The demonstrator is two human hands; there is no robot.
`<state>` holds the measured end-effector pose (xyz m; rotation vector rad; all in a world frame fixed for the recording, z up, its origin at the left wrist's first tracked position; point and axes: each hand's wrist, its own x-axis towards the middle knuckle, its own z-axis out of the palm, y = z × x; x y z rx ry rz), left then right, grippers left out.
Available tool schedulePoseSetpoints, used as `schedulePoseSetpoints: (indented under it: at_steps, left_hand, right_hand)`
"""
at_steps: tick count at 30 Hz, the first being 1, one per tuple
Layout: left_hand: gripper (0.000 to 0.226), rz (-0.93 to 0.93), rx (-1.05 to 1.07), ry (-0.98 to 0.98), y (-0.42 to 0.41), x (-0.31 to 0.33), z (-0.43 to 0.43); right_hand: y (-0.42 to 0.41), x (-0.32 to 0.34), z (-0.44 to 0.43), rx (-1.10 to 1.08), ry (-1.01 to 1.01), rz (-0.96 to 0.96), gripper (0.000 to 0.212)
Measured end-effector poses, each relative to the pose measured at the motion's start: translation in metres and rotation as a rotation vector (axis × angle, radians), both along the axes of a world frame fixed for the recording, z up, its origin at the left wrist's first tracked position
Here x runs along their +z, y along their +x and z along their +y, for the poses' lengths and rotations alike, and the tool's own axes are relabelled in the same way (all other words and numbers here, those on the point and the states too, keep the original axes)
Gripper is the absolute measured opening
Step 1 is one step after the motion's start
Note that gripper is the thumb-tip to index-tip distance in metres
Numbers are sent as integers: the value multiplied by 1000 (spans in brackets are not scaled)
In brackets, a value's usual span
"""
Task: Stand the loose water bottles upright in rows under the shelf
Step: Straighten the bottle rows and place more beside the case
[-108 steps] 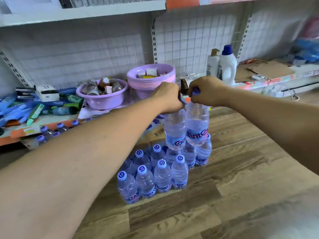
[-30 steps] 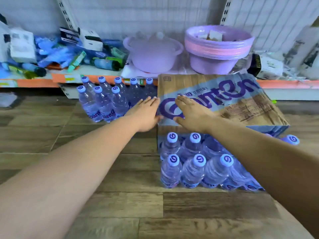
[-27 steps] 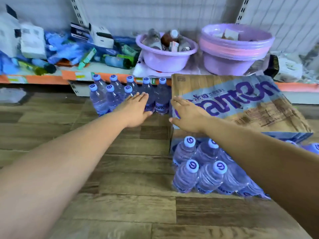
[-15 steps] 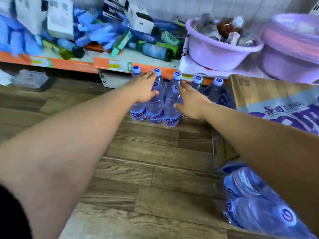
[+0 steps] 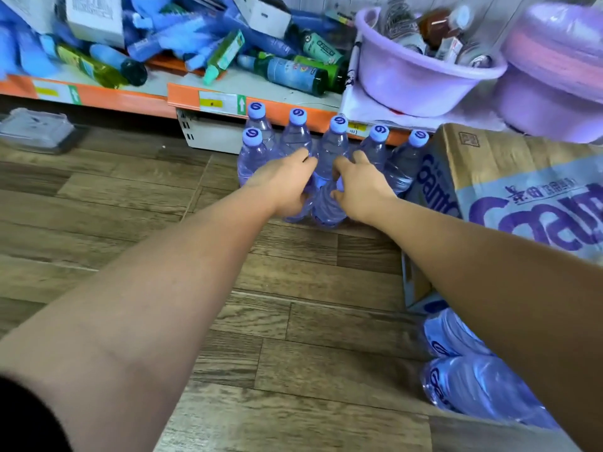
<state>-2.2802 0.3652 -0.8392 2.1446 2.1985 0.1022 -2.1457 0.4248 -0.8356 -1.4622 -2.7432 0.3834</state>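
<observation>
Several clear water bottles [image 5: 337, 138] with pale purple caps stand upright in rows on the wood floor, right under the orange edge of the low shelf [image 5: 130, 100]. My left hand [image 5: 284, 185] is curled over the top of a front-row bottle [image 5: 298, 212]. My right hand [image 5: 362, 187] is curled over the top of the bottle beside it [image 5: 328, 208]. Both caps are hidden under my fingers. More bottles lie in a pack [image 5: 473, 380] at the lower right.
A printed cardboard box [image 5: 509, 177] stands right of the rows, touching them. On the shelf are a purple basin [image 5: 417, 76] with small bottles, stacked basins [image 5: 554, 60], and a heap of toothpaste and boxes. A clear plastic tray [image 5: 36, 128] lies on the floor at left.
My hands moved left from the cardboard box, open and flat, to the standing bottles under the shelf. They have now closed over the tops of two front bottles. The view shifted left and closer.
</observation>
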Motion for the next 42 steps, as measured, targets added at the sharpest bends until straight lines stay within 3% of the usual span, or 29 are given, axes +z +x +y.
schedulePoseSetpoints:
  at_steps: [5,9,14,17,20,27,29,31,33,36,42]
  left_hand:
    - [32,-46,46,-23,7,-1,-30]
    - [20,-115,69,-46,20,15,-53]
    - [41,-42,63,-235,54,28,-94]
    - [29,5,7,-309,80,35,-115]
    - [34,49,-51,-373,108,41,-137]
    - [31,62,-85,-416,176,64,-161]
    - [32,37,-93,-423,198,63,-162]
    - [32,12,-103,-416,217,60,-161]
    - [30,5,-115,-401,233,56,-161]
    - [31,-40,-105,-365,250,51,-166]
    - [37,-111,-108,-300,277,48,-180]
  right_hand:
    - [18,4,-27,-5,-71,24,30]
    - [34,19,-54,56,-93,-8,31]
    - [70,27,-104,174,-154,-90,23]
    - [95,28,-127,202,-188,-68,19]
    - [122,33,-148,243,-191,-48,23]
    - [191,53,-172,256,-226,-4,21]
    - [212,58,-177,255,-233,3,11]
    - [232,61,-183,265,-242,-1,17]
    - [252,59,-185,261,-257,2,8]
    - [276,55,-187,248,-289,-15,26]
    - [316,44,-192,223,-301,-29,28]
